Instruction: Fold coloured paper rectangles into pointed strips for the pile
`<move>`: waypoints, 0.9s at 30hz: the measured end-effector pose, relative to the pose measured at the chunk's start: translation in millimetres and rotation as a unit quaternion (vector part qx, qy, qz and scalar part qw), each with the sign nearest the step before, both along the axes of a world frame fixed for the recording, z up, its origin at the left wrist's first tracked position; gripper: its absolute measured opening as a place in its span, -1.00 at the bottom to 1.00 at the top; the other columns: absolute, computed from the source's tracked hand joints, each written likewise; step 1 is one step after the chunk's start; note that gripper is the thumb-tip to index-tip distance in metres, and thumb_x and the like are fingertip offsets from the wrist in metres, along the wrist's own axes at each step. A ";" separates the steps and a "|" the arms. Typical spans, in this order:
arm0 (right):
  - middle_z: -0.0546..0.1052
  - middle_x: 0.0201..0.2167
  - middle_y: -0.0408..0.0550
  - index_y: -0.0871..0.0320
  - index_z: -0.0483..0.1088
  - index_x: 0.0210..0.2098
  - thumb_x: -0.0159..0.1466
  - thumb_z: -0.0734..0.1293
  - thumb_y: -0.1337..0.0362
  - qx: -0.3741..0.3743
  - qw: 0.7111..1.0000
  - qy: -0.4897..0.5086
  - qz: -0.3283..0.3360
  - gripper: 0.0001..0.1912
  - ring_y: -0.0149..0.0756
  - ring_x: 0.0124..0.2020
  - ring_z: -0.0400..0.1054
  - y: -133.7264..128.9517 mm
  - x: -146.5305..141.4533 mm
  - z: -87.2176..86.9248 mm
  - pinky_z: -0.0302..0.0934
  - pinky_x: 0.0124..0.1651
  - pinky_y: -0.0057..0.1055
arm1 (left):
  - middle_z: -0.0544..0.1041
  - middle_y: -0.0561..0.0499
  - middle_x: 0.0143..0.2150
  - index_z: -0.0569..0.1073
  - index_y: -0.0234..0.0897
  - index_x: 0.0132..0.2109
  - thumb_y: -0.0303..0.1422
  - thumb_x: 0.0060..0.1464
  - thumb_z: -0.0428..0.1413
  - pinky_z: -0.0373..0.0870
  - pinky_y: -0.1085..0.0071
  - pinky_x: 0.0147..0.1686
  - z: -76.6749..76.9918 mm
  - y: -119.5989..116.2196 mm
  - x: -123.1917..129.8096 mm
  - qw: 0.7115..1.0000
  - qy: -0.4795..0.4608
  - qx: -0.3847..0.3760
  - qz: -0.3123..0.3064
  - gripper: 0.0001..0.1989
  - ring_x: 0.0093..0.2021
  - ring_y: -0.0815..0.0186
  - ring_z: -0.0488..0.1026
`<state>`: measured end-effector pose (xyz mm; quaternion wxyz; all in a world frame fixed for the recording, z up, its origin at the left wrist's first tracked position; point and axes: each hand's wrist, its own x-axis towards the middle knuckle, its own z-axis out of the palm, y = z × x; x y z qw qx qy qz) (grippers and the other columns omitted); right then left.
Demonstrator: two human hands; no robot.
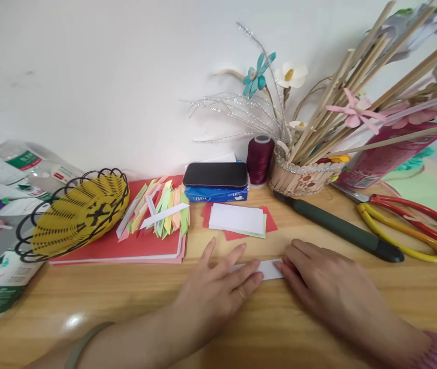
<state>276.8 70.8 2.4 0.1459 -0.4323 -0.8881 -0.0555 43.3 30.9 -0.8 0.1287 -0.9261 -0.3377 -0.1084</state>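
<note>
A narrow white strip of paper (pixel 271 269) lies flat on the wooden table between my hands. My left hand (pixel 218 282) rests over its left part with the fingers spread, covering that end. At the other end, my right hand (pixel 324 277) has its thumb and fingers together on the paper's edge; its fingertips partly hide the strip. Just beyond my hands sits a small stack of white paper pieces (pixel 236 219), with red and green pieces showing beneath it. Several folded coloured paper strips (pixel 164 207) are heaped on red sheets (pixel 118 251) to the left.
A yellow basket (pixel 82 212) leans at left near plastic bottles (pixel 5 282). Against the wall are a phone (pixel 215 175) on a blue tissue pack (pixel 216 193), maroon thread (pixel 260 160) and a holder (pixel 303 177) of sticks and flowers. A dark green-handled tool (pixel 341 228) and scissors (pixel 406 225) lie right.
</note>
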 end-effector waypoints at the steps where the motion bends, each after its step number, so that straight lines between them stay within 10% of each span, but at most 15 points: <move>1: 0.34 -0.57 -0.12 0.10 0.22 -0.52 0.33 0.08 0.25 0.011 1.000 -0.005 -0.012 -0.70 -0.29 -0.58 0.26 1.8 2.9 2.1 0.07 -0.50 -0.33 | 0.34 0.12 0.18 0.32 -0.15 0.12 -0.39 0.30 -0.11 -0.29 -0.04 0.22 -0.7 0.4 -0.1 1.000 0.002 -0.002 -0.003 -0.70 0.27 0.18 0.00; 5: 0.44 -0.49 -0.01 0.18 0.33 -0.44 0.36 0.04 0.25 0.056 0.998 0.019 -0.004 -0.65 -0.26 -0.47 0.34 -3.4 9.7 8.4 0.20 -0.41 -0.32 | 0.33 0.08 0.18 0.28 -0.16 0.14 -0.42 0.30 -0.15 -0.27 -0.14 0.21 -1.1 1.1 0.2 1.000 0.010 -0.027 -0.003 -0.68 0.30 0.15 -0.02; 10: 0.34 0.12 0.23 0.36 0.19 0.14 0.30 0.15 0.13 0.067 0.984 -0.031 0.160 -0.47 -0.09 0.12 0.22 -32.8 -3.2 0.8 0.19 0.06 -0.13 | 0.24 -0.01 0.24 0.16 -0.25 0.22 -0.48 0.30 -0.19 -0.22 -0.23 0.18 2.2 -0.1 0.9 0.996 0.053 -0.075 -0.006 -0.62 0.32 0.11 -0.05; 27: 0.24 0.19 0.24 0.36 0.00 0.26 0.29 0.17 0.02 0.060 0.981 -0.056 0.176 -0.30 -0.13 0.20 0.13 -34.8 6.7 3.5 0.17 0.09 -0.06 | 0.36 -0.02 0.16 0.25 -0.26 0.16 -0.47 0.31 -0.18 -0.58 -0.11 0.20 4.2 -21.3 -44.4 0.999 0.026 -0.038 0.011 -0.67 0.33 0.21 -0.08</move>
